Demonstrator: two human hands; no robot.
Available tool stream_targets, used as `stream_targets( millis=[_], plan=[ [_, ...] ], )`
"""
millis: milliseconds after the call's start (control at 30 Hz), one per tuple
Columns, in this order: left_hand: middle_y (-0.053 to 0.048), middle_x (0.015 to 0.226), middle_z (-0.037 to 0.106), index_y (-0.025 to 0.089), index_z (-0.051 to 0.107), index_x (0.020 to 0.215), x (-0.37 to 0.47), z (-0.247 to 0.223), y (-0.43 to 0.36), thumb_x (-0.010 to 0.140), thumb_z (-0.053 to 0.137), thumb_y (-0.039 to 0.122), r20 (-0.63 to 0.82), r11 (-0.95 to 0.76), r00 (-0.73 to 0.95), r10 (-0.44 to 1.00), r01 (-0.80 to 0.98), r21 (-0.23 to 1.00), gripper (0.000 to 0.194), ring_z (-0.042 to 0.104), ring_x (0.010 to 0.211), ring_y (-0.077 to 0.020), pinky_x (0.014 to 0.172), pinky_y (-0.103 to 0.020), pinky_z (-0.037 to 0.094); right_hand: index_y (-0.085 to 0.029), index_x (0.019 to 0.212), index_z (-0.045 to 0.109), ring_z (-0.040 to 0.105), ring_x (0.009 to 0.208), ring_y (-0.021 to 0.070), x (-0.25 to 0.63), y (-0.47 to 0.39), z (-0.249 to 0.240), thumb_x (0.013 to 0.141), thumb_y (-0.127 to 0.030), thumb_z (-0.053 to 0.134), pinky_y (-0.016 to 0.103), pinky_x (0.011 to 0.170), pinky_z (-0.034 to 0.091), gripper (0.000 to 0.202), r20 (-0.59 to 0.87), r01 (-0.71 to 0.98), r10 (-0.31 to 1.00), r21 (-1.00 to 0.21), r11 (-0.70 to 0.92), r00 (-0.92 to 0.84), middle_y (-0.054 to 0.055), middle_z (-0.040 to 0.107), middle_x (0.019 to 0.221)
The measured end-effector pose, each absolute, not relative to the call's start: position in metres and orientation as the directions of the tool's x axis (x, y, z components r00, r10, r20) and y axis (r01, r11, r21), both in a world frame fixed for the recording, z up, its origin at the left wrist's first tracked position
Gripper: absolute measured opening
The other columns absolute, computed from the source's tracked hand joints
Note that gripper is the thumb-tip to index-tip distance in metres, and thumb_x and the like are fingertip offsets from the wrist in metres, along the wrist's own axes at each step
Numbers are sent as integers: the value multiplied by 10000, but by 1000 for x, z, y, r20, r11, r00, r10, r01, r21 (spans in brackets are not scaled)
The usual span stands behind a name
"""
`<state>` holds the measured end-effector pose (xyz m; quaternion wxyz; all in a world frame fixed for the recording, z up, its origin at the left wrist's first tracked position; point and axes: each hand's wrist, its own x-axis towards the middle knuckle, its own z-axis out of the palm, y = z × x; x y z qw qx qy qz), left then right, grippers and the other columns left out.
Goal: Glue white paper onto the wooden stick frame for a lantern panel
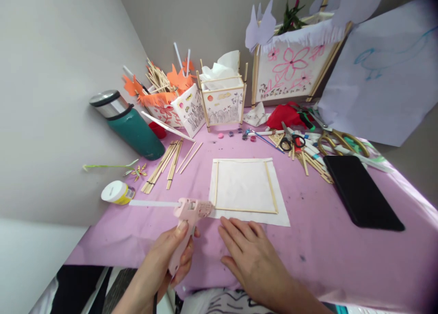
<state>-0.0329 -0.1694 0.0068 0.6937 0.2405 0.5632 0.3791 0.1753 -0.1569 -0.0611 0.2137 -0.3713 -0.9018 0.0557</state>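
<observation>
Nearest to us in the head view, a white garment with dark lines (222, 301) shows below the near edge of the pink surface (325, 264). Just beyond, we see the left hand (171, 246) with its fingers wrapped around the handle of a pink glue gun (192, 210); a white glue stick (153, 203) juts left from its back. The nozzle is at the near left corner of a white sheet (244, 186), where thin sticks (246, 211) line the left, near and right sides; we cannot tell whether it touches. The right hand (251, 252) lies flat, fingers extended and grasping nothing, at the sheet's near edge. Bundled sticks (164, 165) lie farther left, a black phone (362, 191) right, and a decorated box (223, 106) stands at the far side.
</observation>
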Motion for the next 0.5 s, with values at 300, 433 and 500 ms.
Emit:
stream_targets(
  millis=[300,433,500],
  plan=[
    [66,497,437,152,544,919,-36,3,-172,779,547,636,-616,614,70,785,-227,756,504,327,296,-48,286,-170,204,-145,1321,498,425,1238,245,174,-155,-60,964,-389,442,433,976,285,436,352,640,689,-263,722,-633,78,503,1389],
    [71,477,415,150,550,882,-36,0,-172,742,560,668,-611,613,82,787,-214,761,537,308,281,-52,273,-180,192,-149,1321,498,431,1229,245,174,-155,-60,957,-389,457,434,970,289,438,349,642,694,-268,718,-630,75,503,1390],
    [71,492,407,144,549,885,-31,6,-172,779,546,634,-604,598,42,796,-205,775,502,292,298,-36,297,-170,180,-154,1322,498,433,1228,241,174,-156,-60,953,-393,467,432,970,292,441,357,642,694,-270,717,-625,70,501,1392]
  ],
)
